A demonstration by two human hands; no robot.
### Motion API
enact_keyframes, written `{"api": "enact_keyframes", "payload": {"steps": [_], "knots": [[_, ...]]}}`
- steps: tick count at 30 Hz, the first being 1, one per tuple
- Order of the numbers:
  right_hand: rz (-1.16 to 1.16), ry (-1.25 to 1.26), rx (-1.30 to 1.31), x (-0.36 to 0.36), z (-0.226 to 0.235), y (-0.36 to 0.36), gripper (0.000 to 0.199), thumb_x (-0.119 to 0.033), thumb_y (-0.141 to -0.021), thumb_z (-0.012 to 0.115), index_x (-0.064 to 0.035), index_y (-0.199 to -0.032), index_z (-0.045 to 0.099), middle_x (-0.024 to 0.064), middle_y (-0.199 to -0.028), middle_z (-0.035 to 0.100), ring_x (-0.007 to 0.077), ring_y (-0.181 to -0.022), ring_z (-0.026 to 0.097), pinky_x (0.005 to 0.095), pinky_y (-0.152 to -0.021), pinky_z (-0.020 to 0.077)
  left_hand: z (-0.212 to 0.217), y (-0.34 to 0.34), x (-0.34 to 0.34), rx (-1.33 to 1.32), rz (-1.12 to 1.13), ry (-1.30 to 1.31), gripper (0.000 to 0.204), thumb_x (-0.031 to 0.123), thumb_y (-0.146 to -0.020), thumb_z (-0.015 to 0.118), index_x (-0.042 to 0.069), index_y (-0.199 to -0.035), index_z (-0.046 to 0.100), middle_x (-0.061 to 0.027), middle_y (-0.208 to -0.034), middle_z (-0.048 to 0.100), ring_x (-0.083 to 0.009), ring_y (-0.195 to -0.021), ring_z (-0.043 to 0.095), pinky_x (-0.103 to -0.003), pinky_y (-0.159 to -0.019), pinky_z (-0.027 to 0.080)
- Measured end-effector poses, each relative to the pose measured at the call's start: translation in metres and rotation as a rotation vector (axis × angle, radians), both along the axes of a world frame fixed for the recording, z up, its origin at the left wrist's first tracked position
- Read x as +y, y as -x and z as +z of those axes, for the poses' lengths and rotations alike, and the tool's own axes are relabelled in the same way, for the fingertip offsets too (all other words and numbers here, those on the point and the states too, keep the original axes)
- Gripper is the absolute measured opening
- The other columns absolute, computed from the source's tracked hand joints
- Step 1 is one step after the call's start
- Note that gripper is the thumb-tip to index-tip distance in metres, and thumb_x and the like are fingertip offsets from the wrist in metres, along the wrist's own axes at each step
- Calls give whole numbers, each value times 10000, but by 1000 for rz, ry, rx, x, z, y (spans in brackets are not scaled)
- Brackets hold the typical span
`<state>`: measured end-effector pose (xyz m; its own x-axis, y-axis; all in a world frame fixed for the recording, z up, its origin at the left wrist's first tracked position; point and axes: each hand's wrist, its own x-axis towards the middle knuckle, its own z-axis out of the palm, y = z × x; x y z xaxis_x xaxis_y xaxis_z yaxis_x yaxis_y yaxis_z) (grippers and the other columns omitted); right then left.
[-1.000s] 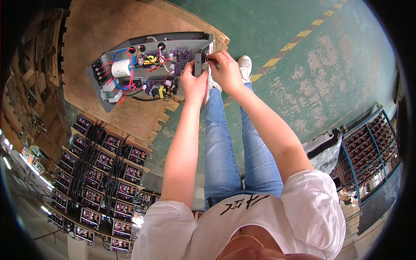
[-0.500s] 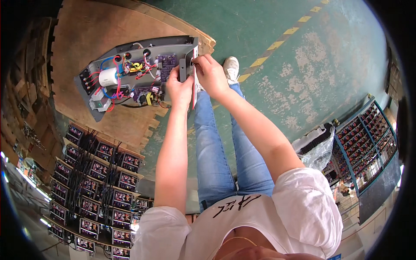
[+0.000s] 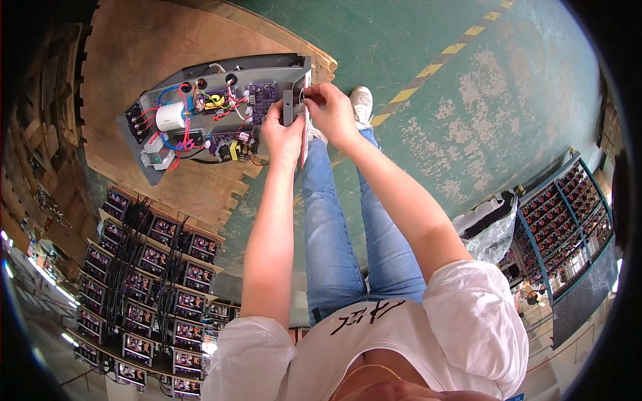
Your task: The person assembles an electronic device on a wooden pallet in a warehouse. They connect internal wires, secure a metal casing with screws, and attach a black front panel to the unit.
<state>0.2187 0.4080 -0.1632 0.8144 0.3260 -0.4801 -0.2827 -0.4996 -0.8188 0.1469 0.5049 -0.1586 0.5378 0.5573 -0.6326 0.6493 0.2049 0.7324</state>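
A grey metal chassis (image 3: 164, 90) lies open on a wooden board, its electronics exposed. Inside are a white cylinder (image 3: 170, 116), purple circuit boards (image 3: 261, 100) and coloured wires. At its right end stands a thin panel (image 3: 305, 150) with a white and red edge, seen nearly edge-on. My left hand (image 3: 282, 139) is closed round a grey metal bar (image 3: 288, 107) beside this panel, fingers on one side and thumb on the other. On the panel's outer side, my right hand (image 3: 332, 115) makes a pinch at its upper part. Whatever lies between those fingertips is too small to name.
The brown wooden board (image 3: 127, 40) has a rough edge near my feet. Racks of similar electronic units (image 3: 154, 260) stand at lower left. Another blue-framed rack (image 3: 565, 220) is at right, beside clear plastic wrapping (image 3: 495, 234). A yellow-black stripe (image 3: 428, 70) crosses the green floor.
The chassis and both hands appear slightly further right in the picture. My right fingers stay pinched at the panel, and the left hand keeps its hold on the bar.
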Motion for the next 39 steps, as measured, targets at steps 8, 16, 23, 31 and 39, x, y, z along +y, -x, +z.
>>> {"api": "enact_keyframes", "payload": {"steps": [8,16,23,31,39], "knots": [[-107,-109,175,-2,-8,1,180,1,-766,663,19,-940,625,107,-872,672,171,-797,660,294,-730,523,5,-3,-1,-16,16,-7,280,-33,-729,660,10,-1004,629,-22,-897,655,-80,-778,592,-235,-725,479],[-97,-164,361,-3,-17,-7,194,35,-777,673,27,-960,608,62,-890,667,115,-825,631,256,-773,516,5,-4,-1,6,7,12,303,22,-729,693,-6,-1023,628,-44,-912,664,-83,-797,593,-244,-732,482],[-93,-115,286,-3,-13,-7,184,-2,-748,707,26,-914,634,87,-830,681,132,-754,646,266,-708,516,1,-1,0,-8,9,24,334,51,-730,717,-10,-1046,628,-51,-938,669,-88,-822,598,-250,-749,485],[27,-67,298,-8,-8,-13,201,-144,-833,695,30,-915,636,55,-813,666,101,-723,601,256,-681,496,3,-3,-1,-36,12,11,293,-40,-723,651,3,-1011,628,-29,-916,652,-90,-793,599,-238,-746,480],[-23,-157,581,-8,-6,-20,280,-257,-904,619,22,-889,622,36,-763,623,98,-694,578,260,-644,480,8,-5,-2,-13,28,23,318,-41,-726,653,-3,-1040,628,-38,-941,660,-91,-807,604,-243,-754,482]]}}
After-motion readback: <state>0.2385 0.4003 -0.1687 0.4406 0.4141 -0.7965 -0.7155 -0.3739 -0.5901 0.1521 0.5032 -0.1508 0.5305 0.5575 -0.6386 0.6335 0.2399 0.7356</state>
